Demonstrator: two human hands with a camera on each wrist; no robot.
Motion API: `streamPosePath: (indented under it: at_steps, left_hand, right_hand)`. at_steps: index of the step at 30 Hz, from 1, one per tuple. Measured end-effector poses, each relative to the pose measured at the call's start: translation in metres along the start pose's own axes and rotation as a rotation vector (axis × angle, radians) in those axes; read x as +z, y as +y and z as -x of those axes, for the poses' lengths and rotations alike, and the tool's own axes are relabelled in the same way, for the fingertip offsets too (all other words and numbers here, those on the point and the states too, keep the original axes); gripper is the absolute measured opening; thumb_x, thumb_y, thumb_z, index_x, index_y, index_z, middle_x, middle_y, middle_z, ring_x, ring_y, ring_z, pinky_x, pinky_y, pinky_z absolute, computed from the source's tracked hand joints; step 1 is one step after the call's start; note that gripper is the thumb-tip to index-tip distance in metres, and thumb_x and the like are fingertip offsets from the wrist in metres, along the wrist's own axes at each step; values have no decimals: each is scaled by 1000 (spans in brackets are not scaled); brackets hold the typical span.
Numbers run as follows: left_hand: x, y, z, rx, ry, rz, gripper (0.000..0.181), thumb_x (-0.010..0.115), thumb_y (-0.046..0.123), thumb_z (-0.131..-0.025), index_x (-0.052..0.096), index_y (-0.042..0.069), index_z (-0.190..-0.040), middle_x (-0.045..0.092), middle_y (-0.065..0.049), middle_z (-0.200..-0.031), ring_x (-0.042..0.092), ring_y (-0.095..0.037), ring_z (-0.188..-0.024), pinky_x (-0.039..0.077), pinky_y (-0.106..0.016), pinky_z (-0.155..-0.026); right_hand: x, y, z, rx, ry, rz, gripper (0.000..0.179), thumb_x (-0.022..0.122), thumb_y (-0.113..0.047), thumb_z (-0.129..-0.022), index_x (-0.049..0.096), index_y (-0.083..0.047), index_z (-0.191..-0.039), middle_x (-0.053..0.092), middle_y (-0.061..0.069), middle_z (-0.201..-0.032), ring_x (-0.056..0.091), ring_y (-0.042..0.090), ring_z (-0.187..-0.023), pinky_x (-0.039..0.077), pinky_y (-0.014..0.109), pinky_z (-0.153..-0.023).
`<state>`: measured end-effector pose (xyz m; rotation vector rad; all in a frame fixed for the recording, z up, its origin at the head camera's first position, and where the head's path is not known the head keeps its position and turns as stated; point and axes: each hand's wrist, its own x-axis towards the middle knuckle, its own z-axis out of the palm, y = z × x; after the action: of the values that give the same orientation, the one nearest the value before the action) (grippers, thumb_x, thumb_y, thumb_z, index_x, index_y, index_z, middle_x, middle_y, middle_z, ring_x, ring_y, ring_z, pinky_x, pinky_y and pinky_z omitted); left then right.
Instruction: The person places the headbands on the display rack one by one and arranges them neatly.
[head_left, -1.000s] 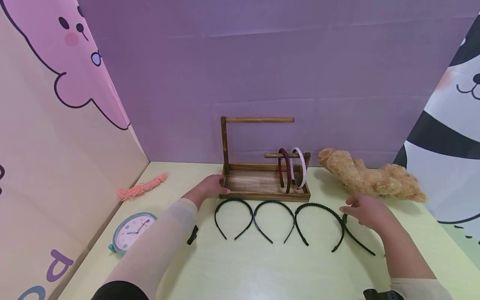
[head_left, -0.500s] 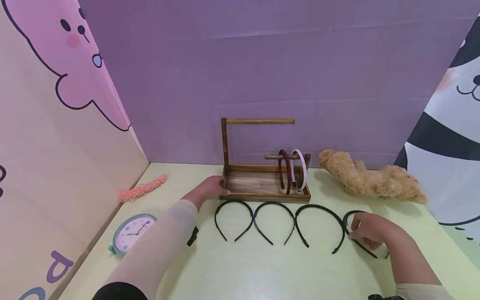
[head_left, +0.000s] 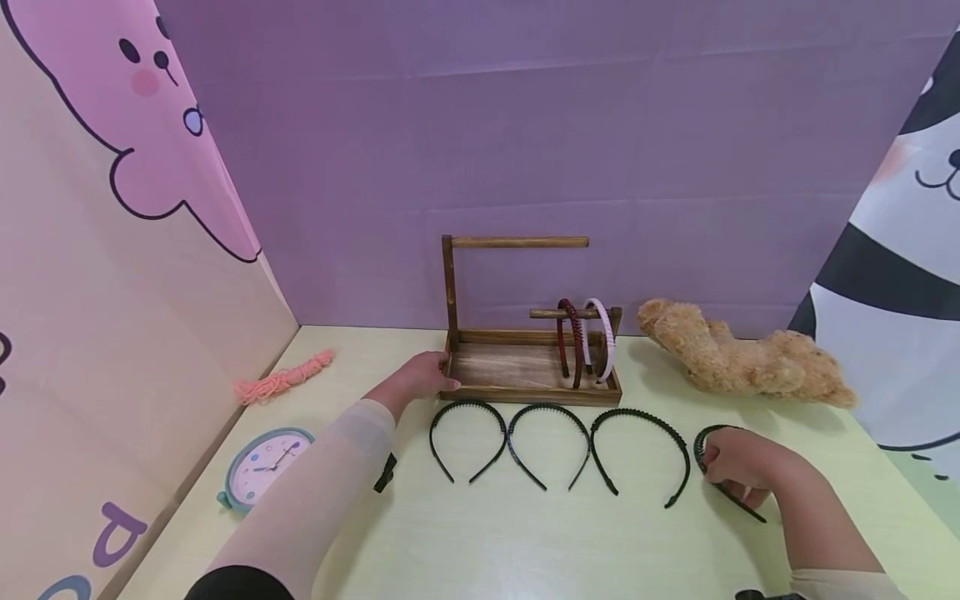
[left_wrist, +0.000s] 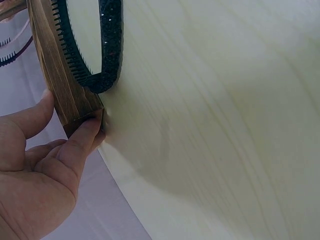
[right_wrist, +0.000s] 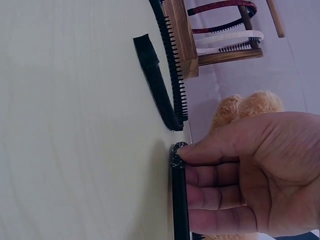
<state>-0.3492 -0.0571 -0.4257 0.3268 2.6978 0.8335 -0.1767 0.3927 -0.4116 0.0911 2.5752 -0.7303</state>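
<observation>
A wooden rack (head_left: 495, 367) with a low tray and two rods stands at the back of the table. Its tray end is gripped by my left hand (head_left: 422, 375), thumb on one side and fingers on the other in the left wrist view. On the lower rod hang a dark red headband (head_left: 576, 354) and a pale pink headband (head_left: 609, 354). At the right, my right hand (head_left: 753, 462) pinches a black headband (right_wrist: 180, 205) between thumb and fingers, close over the table. Three more black headbands (head_left: 637, 412) lie in a row before the rack.
A brown furry plush toy (head_left: 750, 358) lies at the back right, just beyond my right hand. Left of my left arm are a round teal clock (head_left: 262, 467) and a bundle of pink yarn (head_left: 281, 379). A purple wall (head_left: 525, 150) rises behind the table.
My right hand has come down from beside the plush toy and taken hold of the rightmost black headband, which has shifted right, away from its neighbour. My left hand stays on the rack.
</observation>
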Motion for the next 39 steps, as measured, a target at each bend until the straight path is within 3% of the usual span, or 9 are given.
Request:
streamPosePath:
  at_steps: [9, 13, 16, 20, 28, 39]
  left_hand:
    - [-1, 2, 3, 7, -3, -5, 70, 66, 27, -95, 34, 3, -152, 39, -16, -154, 35, -33, -143, 33, -46, -117]
    - [-1, 2, 3, 10, -3, -3, 69, 66, 27, -95, 34, 3, -152, 39, -16, -154, 35, -33, -143, 32, -46, -117]
    - [-1, 1, 1, 8, -3, 1, 70, 66, 27, -95, 34, 3, -152, 39, -16, -154, 35, -32, -143, 32, -46, -117]
    - [0, 1, 0, 7, 1, 5, 69, 66, 27, -95, 34, 3, -152, 40, -16, -154, 35, -33, -143, 33, -46, -117]
    - [1, 0, -1, -9, -1, 2, 69, 66, 26, -95, 34, 3, -152, 40, -16, -154, 36, -32, -143, 32, -46, -117]
    - [1, 1, 0, -31, -5, 17, 70, 67, 25, -95, 33, 3, -152, 39, -16, -154, 35, -34, -143, 32, -47, -117]
  right_hand:
    - [-13, -12, 12, -37, 51, 48, 5, 49, -4, -91, 54, -4, -92, 53, 8, -77, 52, 22, -67, 52, 36, -55]
    - [-20, -20, 18, -84, 107, 94, 8, 48, -1, -86, 49, -7, -80, 47, 3, -69, 48, 18, -62, 48, 33, -53]
    - [-25, -26, 21, -108, 137, 126, 5, 48, -2, -86, 52, -3, -85, 47, 2, -69, 48, 17, -61, 46, 31, -54]
    - [-32, -35, 27, -123, 157, 140, 22, 49, -8, -93, 56, 5, -109, 54, 6, -82, 54, 19, -71, 50, 33, -59]
    - [-38, -56, 37, -185, 276, 162, 21, 53, -12, -97, 55, 5, -109, 64, 13, -96, 63, 18, -73, 54, 35, -62]
    - [-37, -73, 42, -276, 365, 14, 20, 52, -10, -100, 53, 6, -112, 66, 17, -100, 67, 25, -86, 59, 35, -70]
